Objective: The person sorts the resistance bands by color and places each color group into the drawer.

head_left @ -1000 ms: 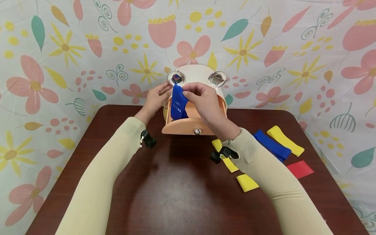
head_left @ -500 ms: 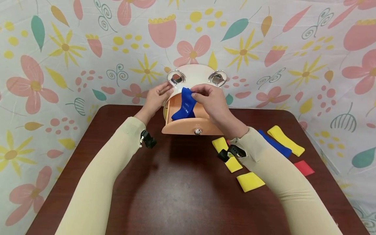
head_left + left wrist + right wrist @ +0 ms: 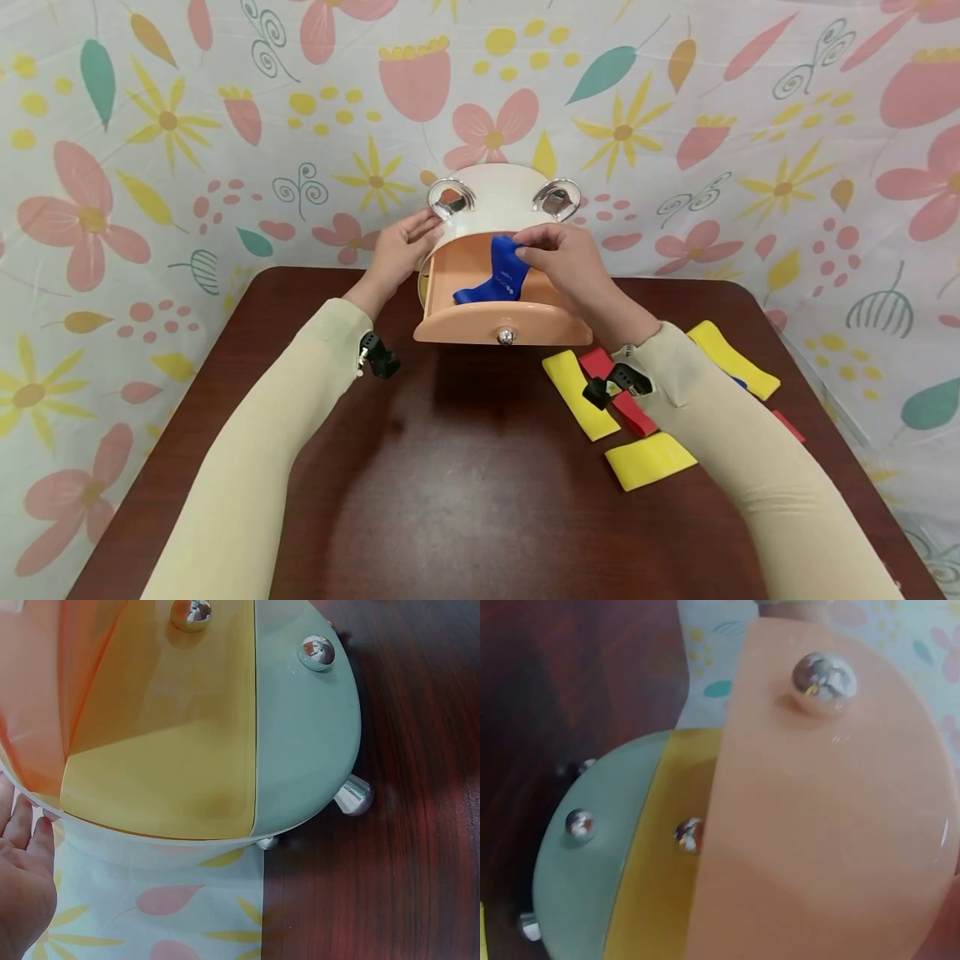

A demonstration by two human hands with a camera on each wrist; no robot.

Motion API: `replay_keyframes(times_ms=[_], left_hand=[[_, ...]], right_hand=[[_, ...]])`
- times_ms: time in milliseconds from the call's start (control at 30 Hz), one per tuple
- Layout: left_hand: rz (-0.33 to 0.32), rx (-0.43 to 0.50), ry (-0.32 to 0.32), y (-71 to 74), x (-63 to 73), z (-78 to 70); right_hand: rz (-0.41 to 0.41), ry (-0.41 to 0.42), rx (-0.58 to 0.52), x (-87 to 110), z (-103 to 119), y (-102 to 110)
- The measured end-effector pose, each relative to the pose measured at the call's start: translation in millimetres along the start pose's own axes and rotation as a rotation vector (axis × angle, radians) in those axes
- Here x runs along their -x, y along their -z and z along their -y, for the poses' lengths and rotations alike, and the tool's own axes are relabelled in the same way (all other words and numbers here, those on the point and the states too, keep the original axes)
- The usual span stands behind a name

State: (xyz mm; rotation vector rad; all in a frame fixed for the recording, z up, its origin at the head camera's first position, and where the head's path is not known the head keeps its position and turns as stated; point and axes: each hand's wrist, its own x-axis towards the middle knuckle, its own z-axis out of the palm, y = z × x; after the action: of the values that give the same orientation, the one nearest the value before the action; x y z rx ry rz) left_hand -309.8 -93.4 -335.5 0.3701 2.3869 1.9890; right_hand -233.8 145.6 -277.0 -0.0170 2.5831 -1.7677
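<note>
A rounded white cabinet [image 3: 495, 196] with ring-shaped ears stands at the back of the table, its orange top drawer [image 3: 465, 325] pulled out. My right hand [image 3: 566, 260] pinches the upper end of a blue resistance band [image 3: 507, 271] with pale print. The band's lower end bends left and lies inside the drawer. My left hand [image 3: 400, 254] rests against the cabinet's left side, fingers extended; the left wrist view shows its fingertips at the cabinet rim. Below the orange drawer, a yellow drawer [image 3: 172, 765] and a green drawer [image 3: 307, 735] are closed. The right wrist view hides the band behind the orange drawer front.
Right of the cabinet on the brown table [image 3: 442, 500] lie several resistance bands: a yellow one [image 3: 581, 396], a second yellow one [image 3: 648, 462], a third yellow one [image 3: 733, 360] and a red one [image 3: 633, 414]. My right sleeve covers others partly. A patterned cloth [image 3: 300, 125] hangs behind.
My right hand has moved right and slightly down, drawing the blue band's upper end from the drawer's left side toward its middle. The left hand has stayed put.
</note>
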Motion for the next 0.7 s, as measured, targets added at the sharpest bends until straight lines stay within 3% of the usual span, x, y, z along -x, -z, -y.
replay_keyframes(times_ms=[333, 567, 700], left_hand=[[-0.012, -0.012, 0.006, 5.4, 3.9, -1.2], [-0.012, -0.016, 0.007, 7.5, 4.3, -1.8], [-0.008, -0.014, 0.009, 7.5, 4.4, -0.1]], right_hand=[[0.025, -0.043, 0.09, -6.6, -13.2, 2.3], [-0.012, 0.005, 0.16, -11.7, -23.0, 5.9], [-0.021, 0.075, 0.258, -11.9, -30.5, 9.2]])
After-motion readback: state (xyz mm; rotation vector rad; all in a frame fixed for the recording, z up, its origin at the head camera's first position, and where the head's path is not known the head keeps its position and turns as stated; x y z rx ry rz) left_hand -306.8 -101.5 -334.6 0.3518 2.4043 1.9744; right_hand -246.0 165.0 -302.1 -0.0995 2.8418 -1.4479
